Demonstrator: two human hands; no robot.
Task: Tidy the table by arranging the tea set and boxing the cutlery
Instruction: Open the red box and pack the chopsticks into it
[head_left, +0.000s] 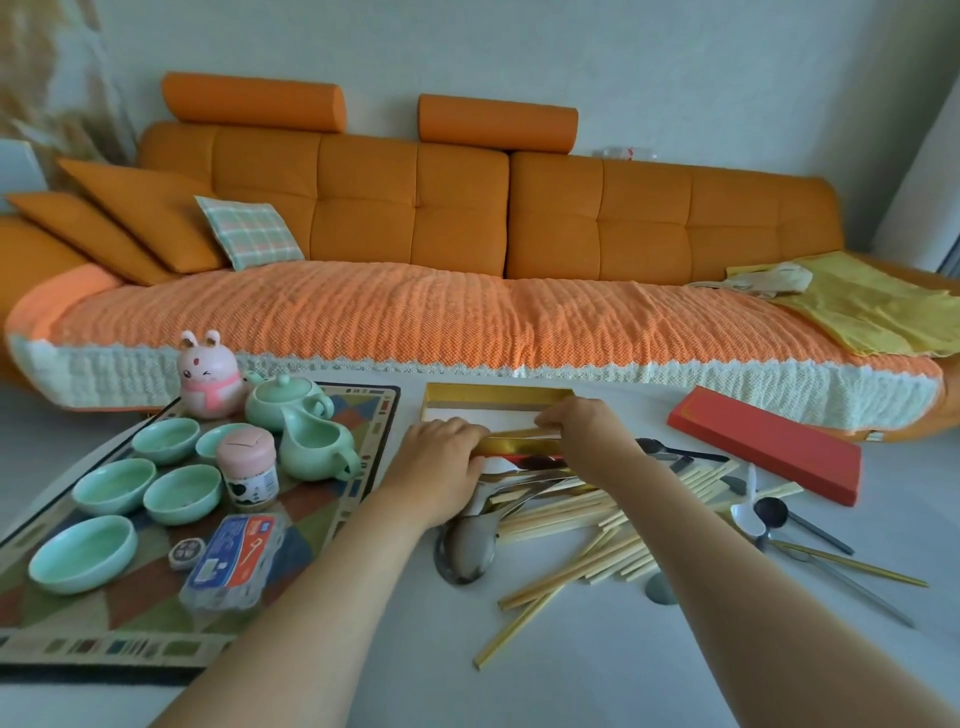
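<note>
Pinching the gold box (498, 396) by its near rim, seemingly, left grip (434, 460) and right grip (582, 431) hold card judged light, stiff, slick; chopsticks (571, 545) at 5 o'clock.

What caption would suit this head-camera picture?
Left hand and right hand hold the near edge of the gold box; chopsticks and spoons lie loose nearby, green tea set on the patterned mat.

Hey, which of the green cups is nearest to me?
The cup at the near left of the mat, alone left of the blue packet; the other four sit farther back.
</note>
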